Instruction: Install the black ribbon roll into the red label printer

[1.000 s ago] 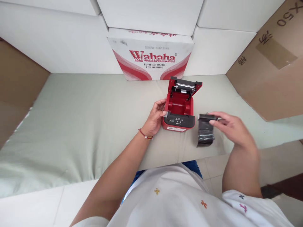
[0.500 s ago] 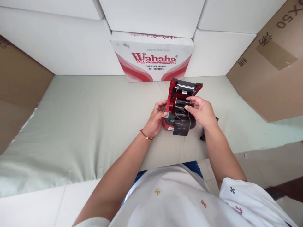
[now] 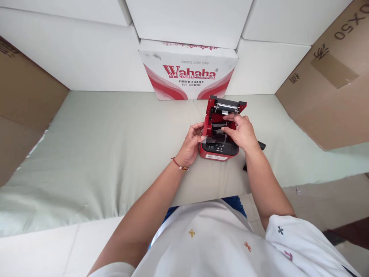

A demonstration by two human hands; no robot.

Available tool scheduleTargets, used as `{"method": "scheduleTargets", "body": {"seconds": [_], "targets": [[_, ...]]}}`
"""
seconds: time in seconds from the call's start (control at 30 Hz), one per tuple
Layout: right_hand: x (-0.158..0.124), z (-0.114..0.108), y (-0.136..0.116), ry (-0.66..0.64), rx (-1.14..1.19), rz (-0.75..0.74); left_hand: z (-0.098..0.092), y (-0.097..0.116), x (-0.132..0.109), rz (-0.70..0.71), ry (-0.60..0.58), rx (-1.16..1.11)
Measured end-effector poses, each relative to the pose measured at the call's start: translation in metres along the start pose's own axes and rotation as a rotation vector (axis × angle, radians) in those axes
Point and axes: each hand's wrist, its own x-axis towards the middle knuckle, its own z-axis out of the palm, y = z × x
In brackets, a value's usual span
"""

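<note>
A red and black label printer stands on the cloth with its lid raised at the back. My left hand grips the printer's left side, thumb on the front corner and fingers along the outer wall. Inside the compartment lies a shiny black roll of film, partly hidden by the walls and my fingers. My right hand reaches in from the right, thumb and fingers closed on the roll's right end. The buttons and a white label on the printer's front are visible.
Partly behind my right forearm lies a black object, its kind unclear. A white and red water carton stands behind the printer, before white boxes. Brown cartons flank the pale green cloth, left and right.
The black roll has gone down and back into the printer with my right hand. Its loose strip no longer hangs over the front panel. My left hand keeps its place.
</note>
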Motion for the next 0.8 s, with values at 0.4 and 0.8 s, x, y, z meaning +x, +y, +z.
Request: {"method": "scheduleTargets", "body": {"seconds": [0.4, 0.8], "targets": [[-0.089, -0.022, -0.037, -0.149, -0.081, -0.563, 0.001, 0.0, -0.003, 0.016, 0.035, 0.04], [-0.111, -0.021, -0.027, -0.057, -0.076, -0.491, 0.015, 0.002, -0.023, 0.215, -0.015, 0.32]]}}
